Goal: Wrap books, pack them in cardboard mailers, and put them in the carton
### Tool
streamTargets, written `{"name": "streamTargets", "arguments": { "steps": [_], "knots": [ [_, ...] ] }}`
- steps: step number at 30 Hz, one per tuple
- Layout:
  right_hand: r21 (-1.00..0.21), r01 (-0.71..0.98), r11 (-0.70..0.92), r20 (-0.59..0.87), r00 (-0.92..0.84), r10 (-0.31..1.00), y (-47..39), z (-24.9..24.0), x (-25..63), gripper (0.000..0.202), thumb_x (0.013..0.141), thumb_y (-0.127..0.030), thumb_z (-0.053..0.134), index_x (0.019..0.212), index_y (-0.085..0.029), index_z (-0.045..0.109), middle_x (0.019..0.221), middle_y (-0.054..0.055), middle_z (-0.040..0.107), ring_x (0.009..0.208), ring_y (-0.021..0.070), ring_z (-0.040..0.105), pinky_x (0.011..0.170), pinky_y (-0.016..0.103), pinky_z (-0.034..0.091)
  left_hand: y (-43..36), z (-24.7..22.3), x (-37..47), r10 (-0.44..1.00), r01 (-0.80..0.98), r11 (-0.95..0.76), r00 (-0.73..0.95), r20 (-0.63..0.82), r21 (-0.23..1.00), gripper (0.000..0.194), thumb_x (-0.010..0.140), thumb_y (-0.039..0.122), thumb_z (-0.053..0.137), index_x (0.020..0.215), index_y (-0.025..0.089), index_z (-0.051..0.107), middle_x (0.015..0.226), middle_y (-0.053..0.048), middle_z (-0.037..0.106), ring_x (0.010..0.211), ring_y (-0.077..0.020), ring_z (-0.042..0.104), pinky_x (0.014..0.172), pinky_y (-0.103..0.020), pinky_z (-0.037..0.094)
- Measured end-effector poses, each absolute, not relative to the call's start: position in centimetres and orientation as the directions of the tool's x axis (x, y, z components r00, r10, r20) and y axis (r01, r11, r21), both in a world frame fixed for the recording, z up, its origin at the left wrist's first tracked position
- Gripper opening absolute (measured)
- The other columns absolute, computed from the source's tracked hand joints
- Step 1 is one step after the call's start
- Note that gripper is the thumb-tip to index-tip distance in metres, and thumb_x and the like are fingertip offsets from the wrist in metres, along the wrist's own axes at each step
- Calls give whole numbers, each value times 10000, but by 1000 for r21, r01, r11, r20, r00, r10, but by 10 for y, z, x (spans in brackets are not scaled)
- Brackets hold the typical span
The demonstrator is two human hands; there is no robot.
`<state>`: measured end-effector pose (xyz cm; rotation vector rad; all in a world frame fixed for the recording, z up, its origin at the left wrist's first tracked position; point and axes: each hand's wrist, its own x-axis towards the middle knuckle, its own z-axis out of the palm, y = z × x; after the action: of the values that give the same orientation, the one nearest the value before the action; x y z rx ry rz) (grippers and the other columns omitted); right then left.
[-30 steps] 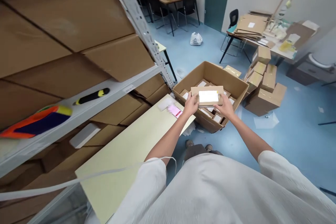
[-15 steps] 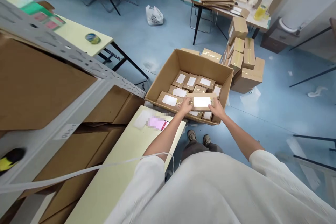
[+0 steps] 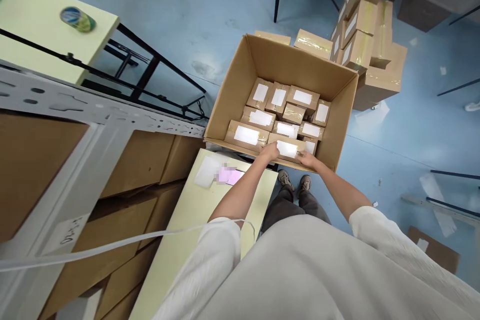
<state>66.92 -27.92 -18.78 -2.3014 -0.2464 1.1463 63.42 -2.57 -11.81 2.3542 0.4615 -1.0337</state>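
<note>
A small cardboard box (image 3: 287,148) with a white label lies inside the near side of a large open carton (image 3: 221,110). My left hand (image 3: 269,152) grips its left end, and my right hand (image 3: 307,160) closes on its right end. Several other labelled boxes fill the carton floor around it, among them a wider box (image 3: 245,135) just left of my left hand. Parts of my fingers are hidden behind the box.
At the left, a pale yellow table (image 3: 180,240) carries a pink card (image 3: 230,176). Metal shelving (image 3: 108,135) holds brown cartons, with a white cable (image 3: 165,232) crossing in front. Taped boxes (image 3: 369,35) are stacked beyond the carton at right. A tape roll (image 3: 77,19) lies on another table.
Both hands have lowered the small box from above the others into the carton's near side. The view has tilted down and come closer to the carton.
</note>
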Motion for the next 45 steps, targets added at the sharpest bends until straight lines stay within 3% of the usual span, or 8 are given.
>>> {"name": "streamTargets", "arguments": {
  "steps": [4, 9, 17, 25, 34, 45],
  "knots": [
    [-479, -177, -860, -775, 545, 319, -279, -199, 672, 524, 962, -584, 692, 1326, -214, 764, 1460, 139, 714, 1407, 350, 626, 1227, 469, 443, -29, -118, 636, 105, 465, -828, 677, -728, 313, 613, 908, 107, 534, 1504, 213, 628, 1389, -166, 751, 1353, -345, 663, 1182, -530, 410],
    [-495, -142, -857, -764, 542, 351, -294, -187, 684, 418, 996, -372, 645, 1351, -190, 770, 1499, 125, 697, 1451, 342, 602, 1252, 449, 434, -29, -111, 637, 101, 459, -826, 692, -715, 328, 596, 909, 128, 533, 1489, 209, 643, 1369, -159, 764, 1349, -329, 670, 1166, -491, 440],
    [-454, -119, -883, -703, 657, 273, -317, -143, 707, 436, 1006, -275, 563, 1392, -164, 732, 1488, 139, 702, 1367, 297, 662, 1192, 410, 493, -35, -88, 644, 82, 431, -819, 742, -665, 379, 555, 1011, 245, 480, 1553, 231, 597, 1546, -131, 668, 1458, -318, 597, 1243, -489, 402],
    [-589, -80, -804, -555, 764, 330, -330, -105, 721, 314, 967, -243, 618, 1227, -204, 789, 1262, 96, 806, 1200, 287, 736, 1120, 458, 549, -46, -65, 645, 89, 409, -799, 806, -586, 441, 515, 997, 247, 532, 1501, 232, 637, 1512, -150, 689, 1447, -349, 608, 1238, -528, 412],
    [-713, 104, -694, -435, 710, 553, -304, -77, 731, 327, 974, -225, 588, 1242, -191, 774, 1333, 110, 779, 1234, 261, 724, 1130, 433, 541, -59, -38, 621, 171, 436, -743, 857, -486, 509, 491, 1021, 246, 529, 1503, 222, 620, 1563, -118, 653, 1450, -272, 605, 1239, -420, 424],
    [-829, 371, -418, -256, 413, 874, -242, -26, 704, 339, 966, -227, 570, 1234, -193, 774, 1326, 113, 776, 1129, 237, 745, 1075, 411, 572, -93, 7, 508, 541, 616, -544, 777, -323, 570, 477, 1025, 239, 559, 1494, 233, 646, 1557, -97, 659, 1449, -265, 604, 1228, -386, 448]
  ]
}}
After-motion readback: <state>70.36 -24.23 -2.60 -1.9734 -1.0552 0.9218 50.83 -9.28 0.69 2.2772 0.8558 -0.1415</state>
